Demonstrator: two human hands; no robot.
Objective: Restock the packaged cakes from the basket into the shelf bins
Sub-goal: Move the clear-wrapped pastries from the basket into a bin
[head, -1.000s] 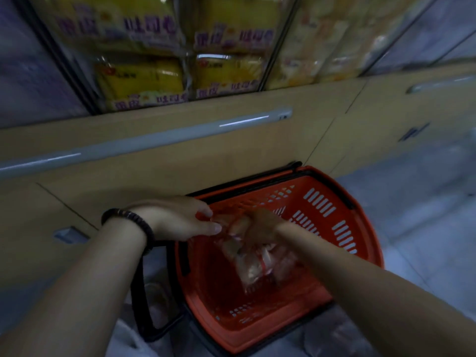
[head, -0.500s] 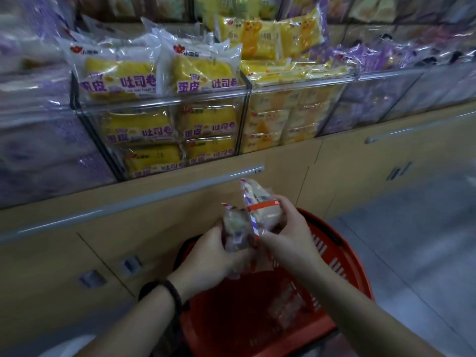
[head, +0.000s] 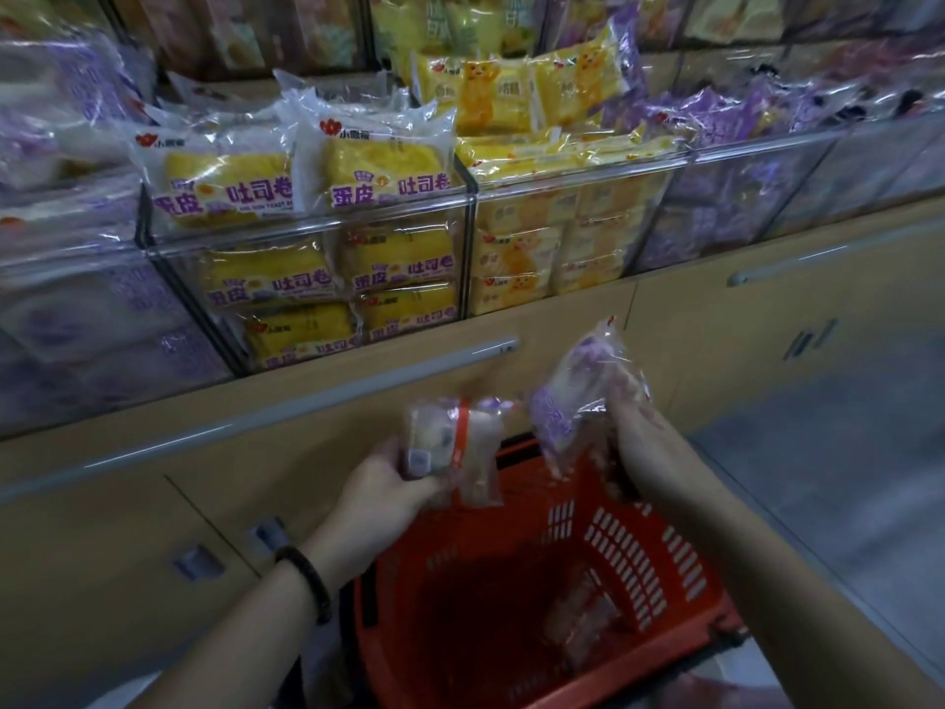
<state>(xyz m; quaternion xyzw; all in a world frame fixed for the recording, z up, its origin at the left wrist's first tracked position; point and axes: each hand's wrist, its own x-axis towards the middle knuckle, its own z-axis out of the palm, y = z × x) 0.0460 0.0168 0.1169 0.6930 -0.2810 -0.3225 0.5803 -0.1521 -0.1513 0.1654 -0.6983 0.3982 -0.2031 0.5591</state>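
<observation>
My left hand (head: 381,486) grips a clear cake pack with an orange band (head: 452,447) above the red basket (head: 639,550). My right hand (head: 642,442) grips a clear pack with purple print (head: 578,396), raised a little higher and tilted toward the shelf. A few more packs (head: 578,621) lie in the basket's bottom. Clear acrylic shelf bins (head: 312,232) stand above, filled with yellow packaged cakes (head: 388,171) in the middle and purple packs (head: 716,120) to the right.
A tan cabinet (head: 562,319) with long grey handles (head: 286,406) runs under the bins. Purple-wrapped goods (head: 61,145) fill the left bins. Grey floor (head: 844,478) lies to the right of the basket.
Both hands lifted packs out of the basket and have now drawn apart, each with its own pack; the view tilted up from the basket to the bins.
</observation>
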